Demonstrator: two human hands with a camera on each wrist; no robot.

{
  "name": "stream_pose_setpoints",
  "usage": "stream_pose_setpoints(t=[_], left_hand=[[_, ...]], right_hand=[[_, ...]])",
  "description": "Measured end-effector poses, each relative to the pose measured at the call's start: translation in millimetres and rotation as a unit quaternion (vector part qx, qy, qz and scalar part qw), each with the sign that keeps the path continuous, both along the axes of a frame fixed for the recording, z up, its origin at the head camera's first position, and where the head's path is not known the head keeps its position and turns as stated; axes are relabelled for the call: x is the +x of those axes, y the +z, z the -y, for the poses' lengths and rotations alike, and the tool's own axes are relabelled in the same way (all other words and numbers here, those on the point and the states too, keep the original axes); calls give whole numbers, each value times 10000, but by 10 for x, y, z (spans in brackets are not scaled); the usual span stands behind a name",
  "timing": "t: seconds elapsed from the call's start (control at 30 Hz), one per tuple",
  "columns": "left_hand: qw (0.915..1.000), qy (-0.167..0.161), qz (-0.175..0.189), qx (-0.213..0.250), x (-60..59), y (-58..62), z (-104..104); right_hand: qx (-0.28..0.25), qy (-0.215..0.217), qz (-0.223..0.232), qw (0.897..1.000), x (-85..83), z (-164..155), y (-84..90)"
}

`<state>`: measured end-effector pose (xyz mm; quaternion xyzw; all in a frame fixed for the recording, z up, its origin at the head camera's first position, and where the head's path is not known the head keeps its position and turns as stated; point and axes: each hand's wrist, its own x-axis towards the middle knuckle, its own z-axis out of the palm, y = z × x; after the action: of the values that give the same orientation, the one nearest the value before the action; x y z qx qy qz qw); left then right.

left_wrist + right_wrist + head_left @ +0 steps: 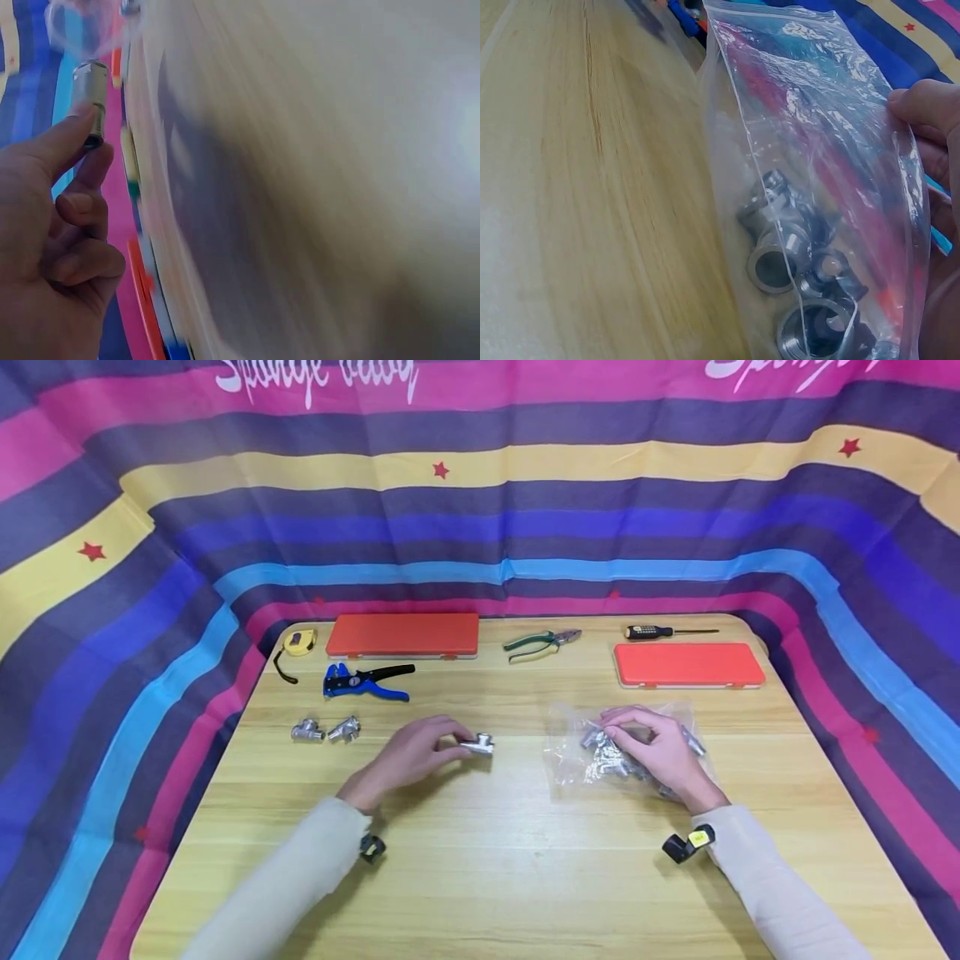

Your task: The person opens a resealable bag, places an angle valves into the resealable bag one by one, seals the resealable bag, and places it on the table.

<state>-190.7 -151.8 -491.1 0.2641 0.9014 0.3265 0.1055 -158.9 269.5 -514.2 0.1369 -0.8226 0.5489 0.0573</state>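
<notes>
- Pinching a small metal fitting between the thumb and fingertips of the left hand, just above the wooden table near its middle; the wrist view showing the same fitting held at the fingertips, the other fingers curled.
- Resting the right hand on the clear plastic bag of fittings, fingers curled over the bag's top edge and gripping it; more metal fittings lying heaped inside against the plastic.
- Lying further left, well apart from the held piece: two loose fittings side by side on the table.
- Judging the step as laying pieces out of the bag: worth setting this fitting down flat beside the two already out, keeping the bag pinned so that nothing is spilling or rolling.
- Sitting beyond those: a blue wire stripper and a yellow tape measure.
- Lining the far edge: two orange cases, green-handled pliers and a screwdriver.
</notes>
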Motion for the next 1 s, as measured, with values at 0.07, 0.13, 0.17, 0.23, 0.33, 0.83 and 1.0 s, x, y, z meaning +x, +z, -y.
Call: stream_pose_setpoints(t=[0.07, 0.13, 0.17, 0.23, 0.33, 0.83, 1.0], left_hand=[[9996, -257, -86, -64, -41, -25, -227], [9984, -498, -247, -137, -76, -61, -448], [9976, -575, -324, -188, -89, -79, -560], [9961, -701, -439, -292, -115, -116, -767], [9951, -799, -491, -310, -128, -164, -1027], [9915, -819, -822, -580, -59, -263, -1762], [9942, -846, -541, -387, -61, -220, -1716]], right_hand=[[5, 5, 14, 10000, 3, 6, 6], [33, -25, 39, 10000, 8, 7, 6], [33, -27, 42, 10000, 11, 8, 7], [36, -48, 79, 10000, 17, 8, -1], [80, -31, 103, 9999, 21, 6, -11], [46, 52, -142, 9999, 22, 19, -25], [62, 37, -169, 9998, 9, 24, -16]])
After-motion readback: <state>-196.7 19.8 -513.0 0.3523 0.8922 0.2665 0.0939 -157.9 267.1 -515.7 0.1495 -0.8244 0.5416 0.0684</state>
